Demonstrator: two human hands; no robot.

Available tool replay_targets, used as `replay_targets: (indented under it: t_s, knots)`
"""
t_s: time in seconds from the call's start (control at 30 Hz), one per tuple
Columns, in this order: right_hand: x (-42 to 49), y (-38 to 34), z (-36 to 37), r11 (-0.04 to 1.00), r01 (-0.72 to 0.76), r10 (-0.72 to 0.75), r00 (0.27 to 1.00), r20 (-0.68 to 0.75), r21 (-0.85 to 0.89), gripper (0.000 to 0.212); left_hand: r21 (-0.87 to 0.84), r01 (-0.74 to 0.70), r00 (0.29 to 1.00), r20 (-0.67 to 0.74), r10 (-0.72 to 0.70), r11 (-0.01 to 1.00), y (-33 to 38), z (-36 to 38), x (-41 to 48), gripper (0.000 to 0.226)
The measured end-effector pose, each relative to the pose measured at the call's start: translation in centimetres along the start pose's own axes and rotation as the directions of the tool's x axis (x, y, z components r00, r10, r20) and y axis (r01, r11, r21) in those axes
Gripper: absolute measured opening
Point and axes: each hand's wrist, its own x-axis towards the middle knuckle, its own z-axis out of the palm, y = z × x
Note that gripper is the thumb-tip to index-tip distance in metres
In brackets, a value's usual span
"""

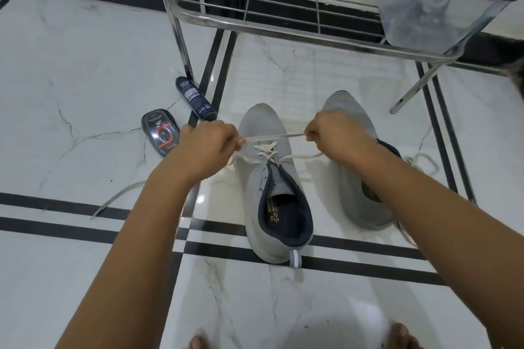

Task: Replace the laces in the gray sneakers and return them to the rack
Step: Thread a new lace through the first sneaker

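floor [85, 79]: near gray sneaker [272, 201] laced only at toe-end eyelets | left hand [207, 144], right hand [334, 133]: fingers curled, each pinching the white lace [275, 136], taut between them | second sneaker [354, 178]: lacing hidden behind the arm | rack [283, 34]: beyond, holds no sneakers | progress: roughly early; threading, tying, returning remain

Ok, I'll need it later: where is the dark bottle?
The dark bottle lies on the floor left of centre in the head view, at the foot of the rack leg, just beyond the flat polish case.
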Motion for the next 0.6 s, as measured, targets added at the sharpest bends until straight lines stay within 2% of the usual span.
replay_targets:
  t_s: [0.07,0.1,0.17,0.2,0.37,0.43,0.5,0.53,0.6]
  knots:
    - [-0.2,-1.0,-0.2,0.997,0.081,-0.082,0.994,0.069,0.016,0.037,0.012,-0.032,0.999,0.033,0.032,0.999,1.0,0.5,0.2,0.031]
    - [-0.5,-2.1,-0.4,0.985,0.129,-0.140,0.986,0.093,0.116,0.042,0.006,-0.062,0.997,0.044,0.062,0.998,1.8,0.8,0.6,0.030]
    - [-0.9,-4.0,-0.8,0.932,0.182,-0.218,0.973,0.081,0.313,0.032,-0.005,-0.095,0.995,0.040,0.095,0.995,2.8,1.0,1.1,0.029]
    - [-0.7,-4.0,-0.9,0.924,0.178,-0.210,0.976,0.061,0.338,0.025,-0.007,-0.091,0.995,0.029,0.091,0.996,2.7,0.8,1.2,0.028]
    - [-0.3,-0.2,-1.2,0.975,-0.016,0.003,0.998,0.058,0.221,0.020,-0.069,0.002,1.000,-0.029,-0.004,0.998,0.1,0.4,-0.2,0.029]
    - [-0.6,-0.6,-1.1,0.982,0.004,-0.018,0.997,0.076,0.191,0.029,-0.075,-0.014,1.000,-0.021,0.013,0.997,0.8,0.8,-0.3,0.029]
    - [-1.0,-1.9,-0.8,0.947,0.084,-0.119,0.988,0.094,0.311,0.049,-0.097,-0.052,0.999,-0.009,0.051,0.994,1.8,1.4,0.1,0.027]
    - [-1.3,-2.6,-0.9,0.906,0.105,-0.153,0.984,0.087,0.409,0.051,-0.141,-0.061,0.998,-0.021,0.059,0.988,2.2,1.6,0.4,0.025]
    - [-1.5,-3.6,-0.9,0.827,0.129,-0.181,0.983,0.041,0.548,0.035,-0.298,-0.031,0.998,-0.059,0.014,0.954,2.4,1.6,0.6,0.021]
